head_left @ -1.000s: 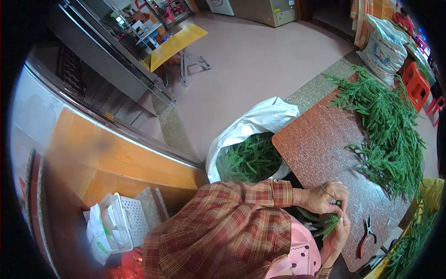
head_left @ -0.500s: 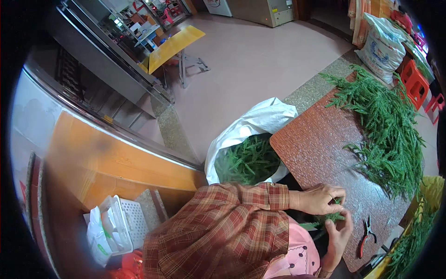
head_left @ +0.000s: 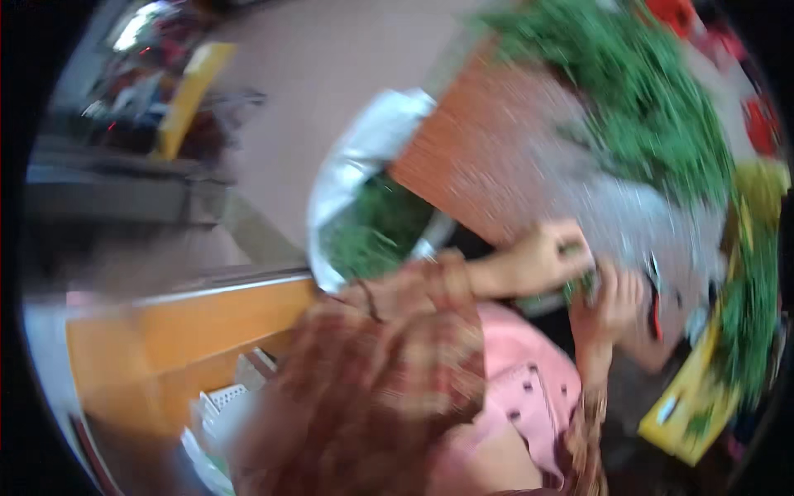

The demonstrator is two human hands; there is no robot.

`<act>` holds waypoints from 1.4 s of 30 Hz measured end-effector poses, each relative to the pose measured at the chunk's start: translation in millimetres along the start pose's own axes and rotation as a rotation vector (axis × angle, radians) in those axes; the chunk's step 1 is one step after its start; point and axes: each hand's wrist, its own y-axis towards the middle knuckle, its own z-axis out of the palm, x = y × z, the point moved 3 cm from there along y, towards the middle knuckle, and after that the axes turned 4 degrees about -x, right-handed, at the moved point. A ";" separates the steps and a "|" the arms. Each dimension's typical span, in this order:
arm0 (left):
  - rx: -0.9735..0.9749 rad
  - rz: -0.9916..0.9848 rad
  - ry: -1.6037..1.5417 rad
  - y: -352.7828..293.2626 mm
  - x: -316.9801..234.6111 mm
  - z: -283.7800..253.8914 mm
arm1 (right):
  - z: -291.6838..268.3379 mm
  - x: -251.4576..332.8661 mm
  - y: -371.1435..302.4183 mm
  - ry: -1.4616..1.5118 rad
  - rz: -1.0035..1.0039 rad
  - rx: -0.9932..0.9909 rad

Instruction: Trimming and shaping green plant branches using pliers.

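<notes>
Motion smears the whole head view. My left hand (head_left: 550,258) reaches in from the left, its fingers curled in a pinch at the near edge of the red-brown table (head_left: 463,132). Close beside it on the right, my right hand (head_left: 610,302) has its fingers bent round. Between the two is a small green sprig (head_left: 577,285), mostly covered by the fingers, and both hands seem closed on it. Red-handled pliers (head_left: 655,298) lie on the table to the right of my hands. A large heap of green sprigs (head_left: 653,107) covers the table's far right part.
An open white sack (head_left: 335,182) with green sprigs inside stands left of the table. At the right is a yellow carton (head_left: 674,422) with more greenery. An orange wooden panel (head_left: 198,331) and a white basket (head_left: 225,398) are at the left; a yellow-topped table (head_left: 192,103) stands far left.
The view has swung, so the table, heap and sack sit higher and further left, and more of the yellow carton shows. My hands stay together at the sprig, the right now more curled.
</notes>
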 end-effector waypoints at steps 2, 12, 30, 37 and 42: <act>0.001 -0.051 0.062 1.7 -11.7 -8.7 | -4.6 1.6 7.7 0.012 -0.007 -0.044; 0.102 -0.299 -0.288 -1.2 10.3 8.5 | 0.6 -12.2 4.9 -0.042 -0.160 -0.052; 0.233 -0.142 0.040 0.2 13.8 1.6 | 0.5 -7.9 -4.6 -0.091 -0.246 0.049; 0.129 0.222 0.157 -1.8 10.3 6.9 | 1.5 -4.1 -6.5 -0.125 -0.251 0.090; 0.167 0.077 0.169 -3.7 7.1 5.3 | 4.5 -2.4 -10.3 -0.132 -0.241 0.082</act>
